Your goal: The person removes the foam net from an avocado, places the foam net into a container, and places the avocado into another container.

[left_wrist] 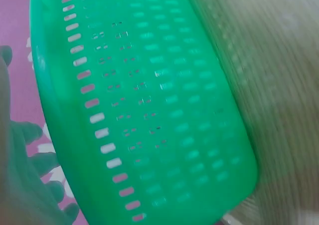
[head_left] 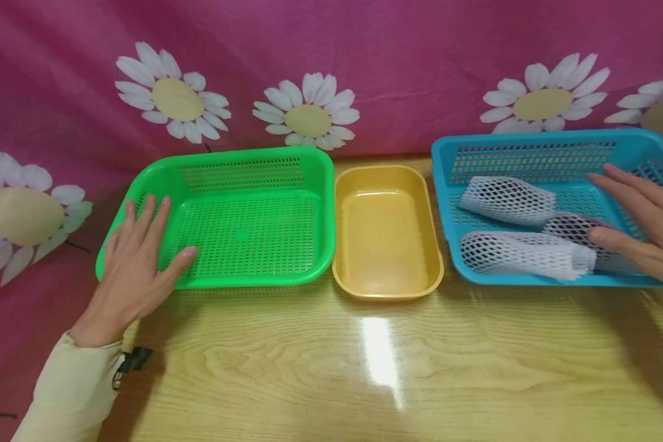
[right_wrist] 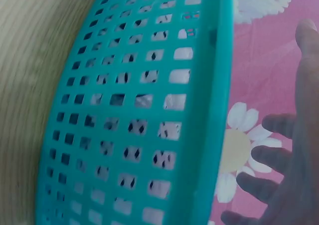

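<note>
My left hand [head_left: 135,261], its fingers straight and spread, hovers over the left end of a green plastic basket [head_left: 323,215]. Nothing lies inside that basket. At the far right my right hand [head_left: 649,224], also with extended fingers, is over the blue plastic basket [head_left: 447,215]. Inside the blue one lie several items in white foam netting: one sleeve [head_left: 508,199] toward the back, another sleeve [head_left: 525,253] along the front, and a darker netted item [head_left: 577,228] partly hidden under my right hand. Both wrist views show the hands above the basket rims, holding nothing.
Between the two baskets stands a yellow tray [head_left: 387,245] with bare walls and floor. All three stand on a wood-grain table [head_left: 287,356]. Behind them hangs a pink cloth [head_left: 398,73] printed with daisies.
</note>
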A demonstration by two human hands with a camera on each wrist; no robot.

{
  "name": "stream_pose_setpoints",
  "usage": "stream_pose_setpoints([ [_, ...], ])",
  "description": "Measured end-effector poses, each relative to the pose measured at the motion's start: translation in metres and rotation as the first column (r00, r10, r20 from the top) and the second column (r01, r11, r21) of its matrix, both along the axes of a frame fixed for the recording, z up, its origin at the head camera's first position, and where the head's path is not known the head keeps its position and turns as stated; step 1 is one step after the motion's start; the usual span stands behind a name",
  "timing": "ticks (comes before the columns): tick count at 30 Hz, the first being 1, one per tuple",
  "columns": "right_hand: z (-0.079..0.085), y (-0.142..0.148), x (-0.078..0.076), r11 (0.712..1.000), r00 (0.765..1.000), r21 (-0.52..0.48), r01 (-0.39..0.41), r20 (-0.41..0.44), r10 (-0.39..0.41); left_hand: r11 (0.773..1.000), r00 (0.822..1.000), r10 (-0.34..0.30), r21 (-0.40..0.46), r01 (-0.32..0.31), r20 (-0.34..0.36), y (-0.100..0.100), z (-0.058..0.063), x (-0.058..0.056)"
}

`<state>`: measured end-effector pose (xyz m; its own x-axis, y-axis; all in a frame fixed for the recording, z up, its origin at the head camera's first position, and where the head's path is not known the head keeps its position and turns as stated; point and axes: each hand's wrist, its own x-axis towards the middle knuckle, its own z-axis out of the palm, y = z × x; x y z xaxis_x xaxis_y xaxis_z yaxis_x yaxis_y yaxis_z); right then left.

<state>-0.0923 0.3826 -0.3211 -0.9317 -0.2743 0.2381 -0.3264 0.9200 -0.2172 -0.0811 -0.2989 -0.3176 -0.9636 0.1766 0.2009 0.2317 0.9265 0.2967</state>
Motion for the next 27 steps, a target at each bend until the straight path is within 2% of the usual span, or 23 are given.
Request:
stream_pose_setpoints([
  [7, 0.012, -0.015, -0.001, 0.999, 0.997, 0.041, 0.001, 0.077, -0.004, 1.0, 0.999, -0.025, 0.003, 0.025, -0.026, 0.009, 0.0, -0.004],
  [14, 0.02, -0.028, -0.008, 0.995, 0.982, 0.101, 0.007, 0.189, -0.026, 0.999, 0.998, -0.049, 0.01, 0.049, -0.035, 0.019, 0.003, -0.006],
  [22, 0.029, -0.045, -0.013, 0.988, 0.985, 0.126, -0.09, 0.157, 0.069, 0.997, 0.997, -0.07, 0.028, 0.071, -0.036, 0.033, 0.008, -0.012],
  [27, 0.035, -0.056, -0.016, 0.984, 0.976, 0.122, -0.133, 0.191, 0.108, 0.995, 0.995, -0.095, 0.028, 0.096, -0.035, 0.044, 0.011, -0.016],
])
